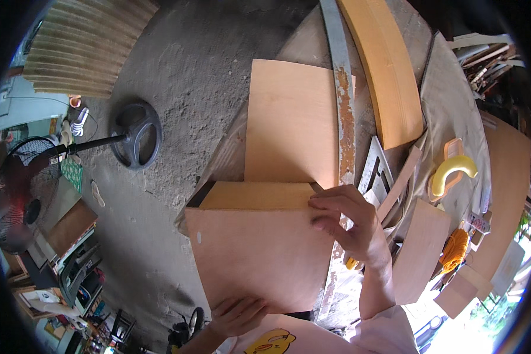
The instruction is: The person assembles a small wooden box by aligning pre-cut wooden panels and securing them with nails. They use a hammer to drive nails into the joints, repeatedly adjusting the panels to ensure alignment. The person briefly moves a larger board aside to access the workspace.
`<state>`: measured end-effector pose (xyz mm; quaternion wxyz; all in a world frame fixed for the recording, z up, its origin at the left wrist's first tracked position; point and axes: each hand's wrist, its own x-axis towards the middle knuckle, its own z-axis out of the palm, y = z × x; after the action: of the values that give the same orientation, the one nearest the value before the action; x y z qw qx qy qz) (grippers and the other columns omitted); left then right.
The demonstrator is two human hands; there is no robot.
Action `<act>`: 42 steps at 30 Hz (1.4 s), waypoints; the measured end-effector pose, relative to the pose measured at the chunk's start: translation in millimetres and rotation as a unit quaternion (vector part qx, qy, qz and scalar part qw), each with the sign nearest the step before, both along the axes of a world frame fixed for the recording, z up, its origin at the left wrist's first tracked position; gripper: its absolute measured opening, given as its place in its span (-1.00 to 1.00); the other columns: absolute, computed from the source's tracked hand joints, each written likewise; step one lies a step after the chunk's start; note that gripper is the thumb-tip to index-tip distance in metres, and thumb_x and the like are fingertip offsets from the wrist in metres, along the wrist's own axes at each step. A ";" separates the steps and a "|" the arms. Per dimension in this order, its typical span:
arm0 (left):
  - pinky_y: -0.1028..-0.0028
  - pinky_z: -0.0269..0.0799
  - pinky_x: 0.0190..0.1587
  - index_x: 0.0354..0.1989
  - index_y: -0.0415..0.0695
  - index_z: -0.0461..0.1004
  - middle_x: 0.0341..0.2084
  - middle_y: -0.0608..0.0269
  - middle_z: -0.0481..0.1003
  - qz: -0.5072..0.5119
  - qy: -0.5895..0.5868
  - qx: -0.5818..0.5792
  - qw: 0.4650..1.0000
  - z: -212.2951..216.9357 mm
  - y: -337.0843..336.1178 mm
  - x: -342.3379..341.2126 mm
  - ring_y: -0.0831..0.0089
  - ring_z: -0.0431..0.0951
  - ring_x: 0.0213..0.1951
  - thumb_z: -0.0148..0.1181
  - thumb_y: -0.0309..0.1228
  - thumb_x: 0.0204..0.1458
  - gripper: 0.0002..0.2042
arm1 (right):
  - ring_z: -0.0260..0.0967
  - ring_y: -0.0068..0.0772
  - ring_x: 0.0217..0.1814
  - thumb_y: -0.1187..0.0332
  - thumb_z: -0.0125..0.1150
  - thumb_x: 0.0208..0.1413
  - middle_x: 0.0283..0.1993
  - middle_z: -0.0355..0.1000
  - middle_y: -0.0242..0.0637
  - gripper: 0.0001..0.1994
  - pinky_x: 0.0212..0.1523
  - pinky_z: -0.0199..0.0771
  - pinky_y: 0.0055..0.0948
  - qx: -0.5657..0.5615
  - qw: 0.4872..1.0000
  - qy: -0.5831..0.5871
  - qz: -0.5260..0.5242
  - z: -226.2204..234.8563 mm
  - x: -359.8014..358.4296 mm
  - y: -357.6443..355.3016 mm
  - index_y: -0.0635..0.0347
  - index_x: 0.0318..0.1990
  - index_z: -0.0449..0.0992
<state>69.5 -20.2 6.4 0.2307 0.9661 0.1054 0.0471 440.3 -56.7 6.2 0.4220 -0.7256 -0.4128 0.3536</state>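
A box-like piece of light brown wooden boards (259, 253) stands in front of me, its broad smooth panel facing up toward me. Along its far side runs a narrower board (253, 194). My right hand (354, 221) pinches the far right corner, thumb bent near the panel and fingers over the edge. Flat on the near edge lies my left hand (240, 315), fingers stretched out together; its thumb is hidden. Just beyond the box, a bare plywood sheet (292, 121) lies on the work surface, its near end covered by the box.
A worn metal bar (345, 112) runs lengthwise to the right of the sheet. Beside it lie a long thick board (389, 76), a metal square (374, 168), a yellow curved object (451, 174) and orange cord (454, 251). A standing fan (26, 194) is at left on the concrete floor.
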 end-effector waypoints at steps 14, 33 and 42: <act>0.40 0.24 0.33 -0.10 0.46 0.62 0.08 0.83 0.53 0.000 0.006 0.034 0.999 -2.2 -6.1 -9.3 0.64 0.45 0.18 0.23 -0.10 0.20 -0.86 | 0.51 -0.08 0.03 0.45 0.53 -0.05 -0.04 0.57 -0.13 -0.64 0.06 0.49 -0.23 0.001 0.999 0.032 -0.010 -8.2 4.0 -2.5 0.24 -0.07 0.59; -0.02 0.38 0.20 -0.03 -0.05 0.60 0.17 0.10 0.46 0.024 -0.105 -0.036 0.994 11.7 24.5 -25.3 0.04 0.47 0.20 0.40 -0.31 0.06 -0.70 | 0.49 -0.06 0.24 0.36 0.51 0.03 0.20 0.49 -0.04 -0.37 0.16 0.54 -0.21 -0.035 0.970 -0.066 -0.233 24.6 -211.1 -165.2 0.26 0.28 0.41; 0.22 0.59 0.02 -0.11 -0.12 0.63 0.11 0.04 0.54 0.088 -0.194 -0.111 0.971 -19.9 45.2 -57.9 0.08 0.60 0.07 0.48 -0.50 -0.03 -0.72 | 0.62 -0.01 -0.06 0.39 0.44 0.07 -0.06 0.62 -0.01 -0.58 -0.04 0.60 -0.26 -0.024 0.937 -0.158 -0.311 -5.0 -239.4 -168.1 0.28 0.11 0.57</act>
<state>11.6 25.1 -13.5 0.3478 0.8938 0.1482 0.2413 201.0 -224.7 1.2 0.4229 -0.8742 -0.2191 0.0947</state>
